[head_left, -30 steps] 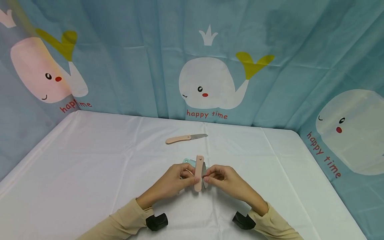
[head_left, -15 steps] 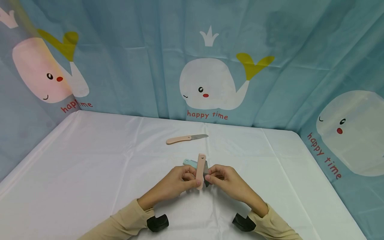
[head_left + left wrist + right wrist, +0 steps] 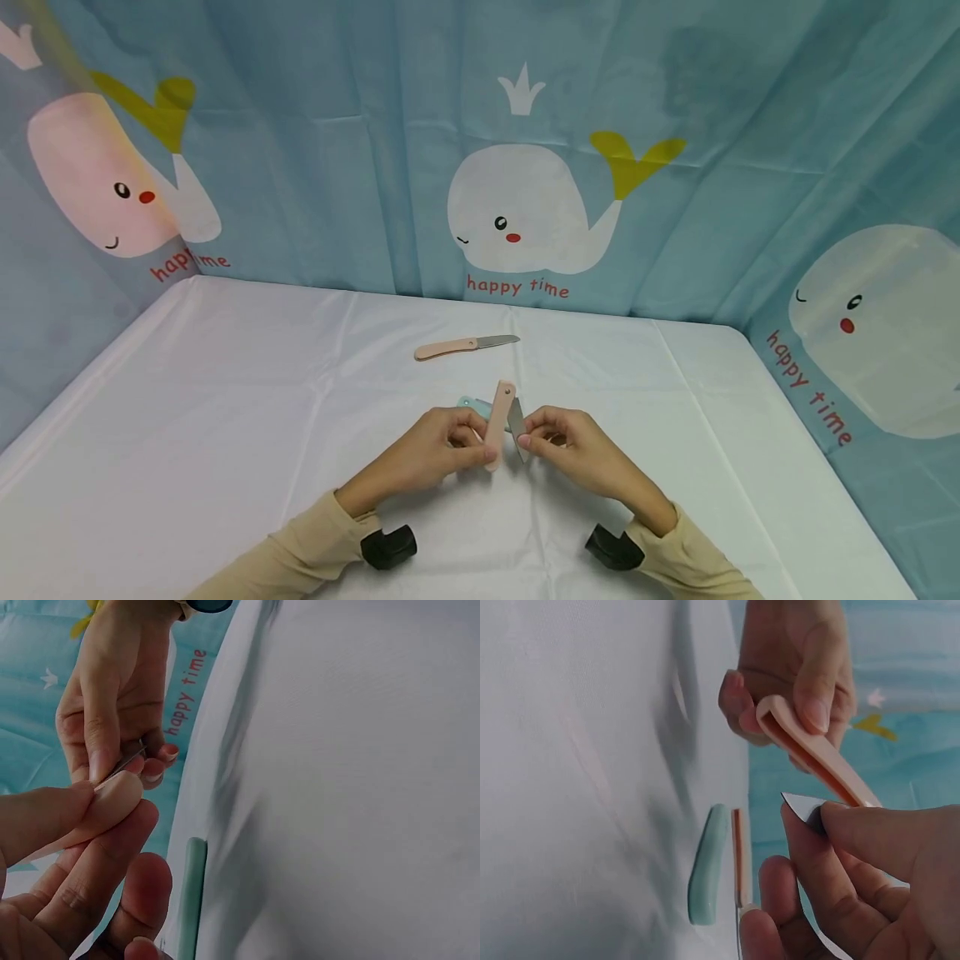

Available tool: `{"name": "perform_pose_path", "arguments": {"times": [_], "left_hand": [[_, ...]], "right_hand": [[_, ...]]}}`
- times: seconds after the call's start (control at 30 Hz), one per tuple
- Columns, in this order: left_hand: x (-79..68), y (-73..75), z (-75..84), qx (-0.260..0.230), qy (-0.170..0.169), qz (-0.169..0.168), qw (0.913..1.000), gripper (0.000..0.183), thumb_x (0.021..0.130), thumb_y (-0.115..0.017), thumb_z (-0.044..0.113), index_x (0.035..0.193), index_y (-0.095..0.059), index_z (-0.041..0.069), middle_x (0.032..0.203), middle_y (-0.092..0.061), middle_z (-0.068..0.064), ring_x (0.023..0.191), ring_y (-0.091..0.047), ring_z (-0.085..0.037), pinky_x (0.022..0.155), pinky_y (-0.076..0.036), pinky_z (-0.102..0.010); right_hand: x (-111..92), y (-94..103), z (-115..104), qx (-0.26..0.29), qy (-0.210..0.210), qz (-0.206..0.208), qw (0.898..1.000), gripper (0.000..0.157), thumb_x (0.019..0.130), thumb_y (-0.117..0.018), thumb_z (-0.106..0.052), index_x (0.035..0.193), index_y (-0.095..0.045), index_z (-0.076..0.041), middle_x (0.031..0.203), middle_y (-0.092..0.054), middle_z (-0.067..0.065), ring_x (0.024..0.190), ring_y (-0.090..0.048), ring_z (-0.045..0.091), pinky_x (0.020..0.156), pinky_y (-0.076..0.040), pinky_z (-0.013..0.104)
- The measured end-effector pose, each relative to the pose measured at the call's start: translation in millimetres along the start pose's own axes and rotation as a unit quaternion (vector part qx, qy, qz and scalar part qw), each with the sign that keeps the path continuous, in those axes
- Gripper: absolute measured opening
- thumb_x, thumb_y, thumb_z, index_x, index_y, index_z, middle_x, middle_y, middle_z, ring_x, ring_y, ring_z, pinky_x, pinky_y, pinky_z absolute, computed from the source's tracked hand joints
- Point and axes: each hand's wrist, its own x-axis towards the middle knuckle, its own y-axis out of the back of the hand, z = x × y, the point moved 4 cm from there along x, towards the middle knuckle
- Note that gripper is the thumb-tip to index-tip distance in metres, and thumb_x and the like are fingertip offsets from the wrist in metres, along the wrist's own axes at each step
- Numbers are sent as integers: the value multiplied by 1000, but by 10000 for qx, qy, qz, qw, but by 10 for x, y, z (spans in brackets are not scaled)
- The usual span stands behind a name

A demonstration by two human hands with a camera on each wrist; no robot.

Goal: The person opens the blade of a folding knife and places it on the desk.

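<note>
My left hand (image 3: 433, 446) grips the pale pink handle of a folding knife (image 3: 498, 423), thumb on its side. The handle stands nearly upright, leaning slightly right at the top, with its pivot uppermost. My right hand (image 3: 568, 442) pinches the metal blade (image 3: 518, 421) between thumb and forefinger. That blade is partly swung out of the handle, its tip pointing down. In the right wrist view the handle's slot shows beside the blade tip (image 3: 804, 805). Behind the hands lies a teal folding knife (image 3: 469, 403), mostly hidden in the head view.
A second pink folding knife (image 3: 447, 348) lies farther back on the white tablecloth (image 3: 247, 400), blade out to the right. Blue curtains (image 3: 330, 183) with printed whales stand along the back and both sides. Black wrist mounts (image 3: 388, 547) sit on both sleeves.
The blade has swung farther out from the handle, widening the gap between them. My right hand has shifted slightly right with it, and the handle leans more.
</note>
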Motion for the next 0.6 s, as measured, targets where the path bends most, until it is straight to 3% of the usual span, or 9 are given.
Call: {"name": "perform_pose_path", "arguments": {"times": [0.6], "left_hand": [[6, 197, -35, 191, 128, -235, 9995, 17, 92, -71, 23, 104, -69, 11, 74, -69, -18, 64, -55, -13, 55, -42, -22]], "right_hand": [[-19, 185, 66, -380, 184, 103, 9991, 16, 97, -64, -20, 104, -69, -7, 88, -70, -1, 80, -59, 3, 77, -50, 25]]}}
